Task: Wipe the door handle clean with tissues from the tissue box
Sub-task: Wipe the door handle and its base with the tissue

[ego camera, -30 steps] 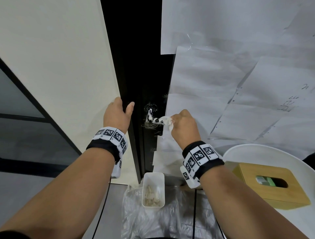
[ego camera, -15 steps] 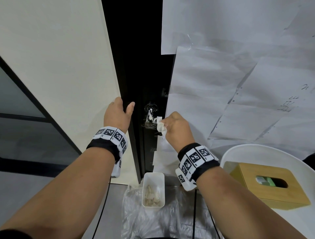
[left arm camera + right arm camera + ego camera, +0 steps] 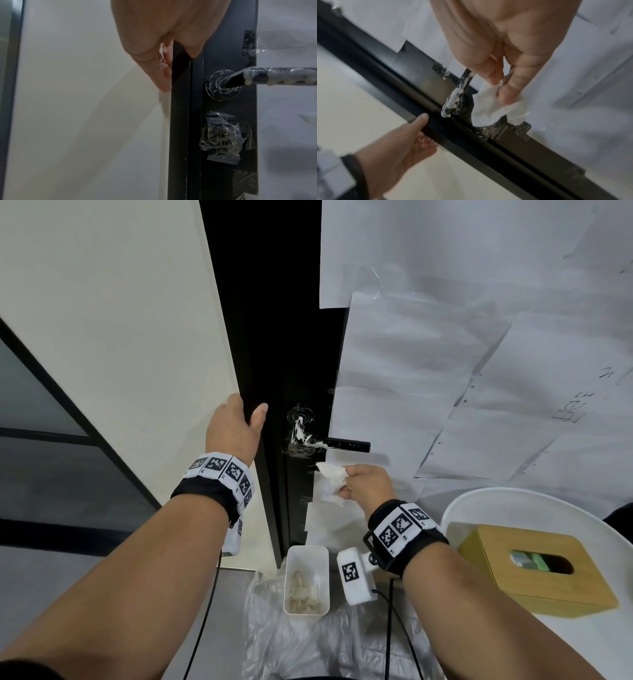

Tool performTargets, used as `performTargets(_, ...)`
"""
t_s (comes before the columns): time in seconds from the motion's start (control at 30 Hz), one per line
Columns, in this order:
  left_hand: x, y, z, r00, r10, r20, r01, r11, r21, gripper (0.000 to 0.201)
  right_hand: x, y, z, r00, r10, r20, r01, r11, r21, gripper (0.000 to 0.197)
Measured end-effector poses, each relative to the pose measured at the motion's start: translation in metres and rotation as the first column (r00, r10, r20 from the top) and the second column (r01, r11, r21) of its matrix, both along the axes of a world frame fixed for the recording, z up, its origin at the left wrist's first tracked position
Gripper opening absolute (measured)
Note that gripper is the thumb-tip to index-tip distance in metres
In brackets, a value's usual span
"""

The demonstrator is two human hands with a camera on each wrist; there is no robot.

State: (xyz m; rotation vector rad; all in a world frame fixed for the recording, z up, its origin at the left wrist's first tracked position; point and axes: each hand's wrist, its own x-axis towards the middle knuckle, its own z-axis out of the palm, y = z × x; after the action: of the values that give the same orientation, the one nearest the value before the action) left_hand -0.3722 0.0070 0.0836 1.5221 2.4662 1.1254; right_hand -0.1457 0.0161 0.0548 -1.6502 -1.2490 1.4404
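The black lever door handle point(image 3: 342, 444) juts right from the dark door; white smears cover its inner part near the rose point(image 3: 274, 78), while its outer end looks bare black. My right hand point(image 3: 363, 486) pinches a crumpled white tissue point(image 3: 331, 475) just below the handle, apart from it; the right wrist view shows the tissue point(image 3: 498, 106) hanging from thumb and fingers. My left hand point(image 3: 236, 429) grips the door's edge point(image 3: 180, 108) left of the handle, thumb on the front and fingers behind. A wooden tissue box point(image 3: 537, 568) sits at lower right.
The tissue box rests on a round white table point(image 3: 479, 508). On the floor below the handle stands a white bin point(image 3: 306, 554) with used wads, on clear plastic sheeting point(image 3: 308, 645). Paper sheets point(image 3: 445, 371) cover the door's right side. A white wall point(image 3: 120, 337) lies left.
My right hand has come off the handle and dropped below it with the tissue. The outer part of the lever now shows bare. The left hand has stayed on the door edge.
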Motion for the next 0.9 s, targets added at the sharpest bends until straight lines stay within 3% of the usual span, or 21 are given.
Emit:
performTargets(0.1, 0.000, 0.000, 0.000, 1.000, 0.007, -0.005, -0.007, 1.000, 0.000, 0.041, -0.003, 0.004, 0.006, 0.965, -0.074, -0.253, 0.053, 0.995, -0.089, 0.025)
performTargets(0.2, 0.000, 0.000, 0.000, 1.000, 0.006, -0.004, -0.006, 1.000, -0.001, 0.041, -0.007, 0.008, 0.012, 0.914, -0.146, -0.378, 0.109, 0.987, -0.118, 0.019)
performTargets(0.37, -0.001, 0.000, 0.000, 1.000, 0.006, -0.005, -0.006, 1.000, -0.002, 0.042, -0.013, 0.001, 0.025, 0.685, -0.346, -0.641, 0.212, 0.937, -0.279, 0.017)
performTargets(0.43, -0.001, 0.001, -0.001, 1.000, 0.005, -0.005, -0.005, 1.000, 0.002, 0.042, -0.014, -0.003, 0.025, 0.637, -0.361, -0.681, 0.213, 0.932, -0.294, 0.021)
performTargets(0.47, -0.001, 0.001, -0.001, 1.000, 0.004, -0.008, -0.004, 1.000, 0.004, 0.042, -0.014, -0.004, 0.023, 0.643, -0.345, -0.683, 0.204, 0.937, -0.282, 0.021)
performTargets(0.53, -0.001, 0.001, -0.002, 1.000, 0.003, -0.011, -0.003, 1.000, 0.004, 0.042, -0.014, -0.007, 0.024, 0.748, -0.235, -0.621, 0.136, 0.970, -0.203, 0.020)
performTargets(0.6, -0.001, 0.001, -0.002, 1.000, 0.002, -0.013, -0.002, 1.000, -0.002, 0.042, -0.018, -0.009, 0.026, 0.881, -0.079, -0.466, 0.019, 0.991, -0.132, 0.022)
performTargets(0.67, 0.000, 0.001, -0.001, 1.000, 0.004, -0.011, -0.004, 1.000, -0.003, 0.042, -0.020, -0.011, 0.029, 0.951, -0.009, -0.308, -0.021, 0.995, -0.095, 0.024)
performTargets(0.8, -0.001, 0.000, 0.000, 1.000, -0.003, -0.011, 0.003, 1.000, 0.006, 0.043, -0.011, -0.017, 0.033, 0.986, 0.062, -0.156, -0.066, 0.998, -0.019, 0.011)
performTargets(0.9, -0.001, -0.001, 0.000, 1.000, -0.004, -0.015, 0.004, 1.000, 0.010, 0.041, -0.004, -0.020, 0.040, 0.989, 0.149, -0.002, -0.146, 0.970, 0.193, 0.013)
